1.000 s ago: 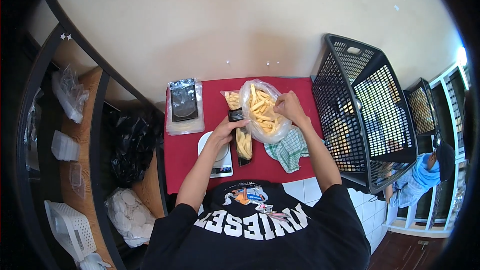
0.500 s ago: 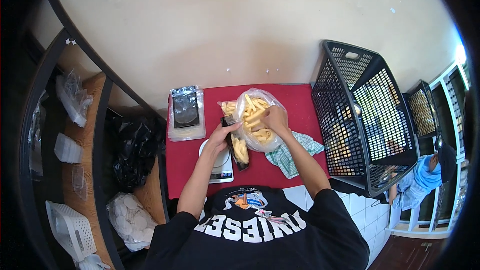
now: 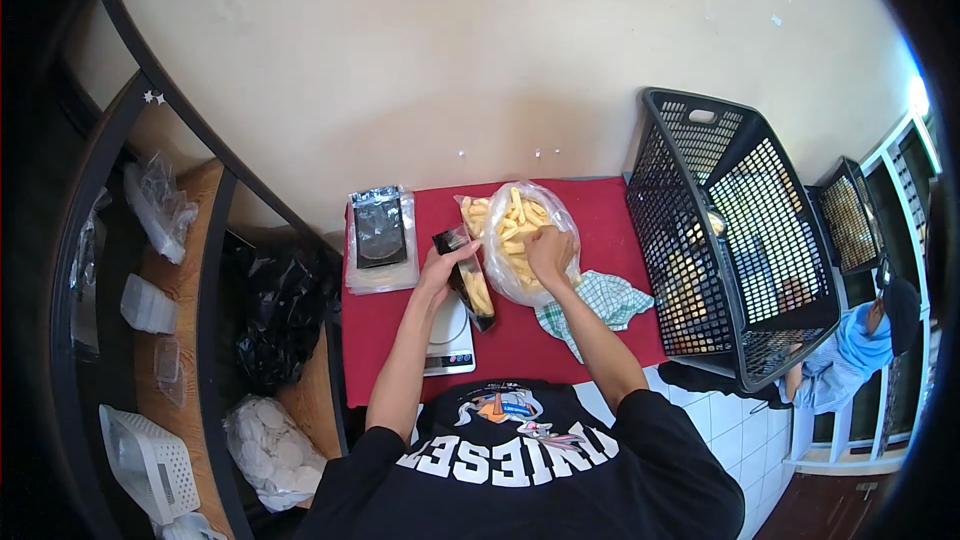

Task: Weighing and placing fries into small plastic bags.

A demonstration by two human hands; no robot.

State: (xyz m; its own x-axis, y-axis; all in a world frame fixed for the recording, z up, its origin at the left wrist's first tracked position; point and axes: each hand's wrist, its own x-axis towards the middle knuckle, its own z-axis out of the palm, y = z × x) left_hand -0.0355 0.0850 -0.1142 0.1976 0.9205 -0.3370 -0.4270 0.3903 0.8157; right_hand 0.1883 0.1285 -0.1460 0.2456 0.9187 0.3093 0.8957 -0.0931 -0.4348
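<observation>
My left hand point(image 3: 442, 266) grips a slim black pouch point(image 3: 481, 309) with a clear window showing yellow sticks like fries, held slanting over the silver kitchen scale point(image 3: 447, 355). Right of it, my right hand point(image 3: 548, 256) is curled into a large translucent bag point(image 3: 501, 272) of the same sticks point(image 3: 519, 208); what its fingertips hold is hidden. A smaller filled bag point(image 3: 472, 208) lies behind the pouch. A green checked cloth point(image 3: 610, 298) is by my right forearm. At the back left sits a stack of empty pouches point(image 3: 378, 230) on the red cloth-covered table point(image 3: 600, 215).
A tall black plastic crate point(image 3: 740, 240) flanks the table's right, with a smaller crate point(image 3: 845, 215) beyond. Left are shelves point(image 3: 180, 320) holding plastic bags, containers and a white basket point(image 3: 150, 455). A person in a light blue top point(image 3: 840, 370) is at far right.
Since a second ago my right hand has moved from the bag's right side down and left, deeper among the sticks. The pouch in my left hand has become more slanted.
</observation>
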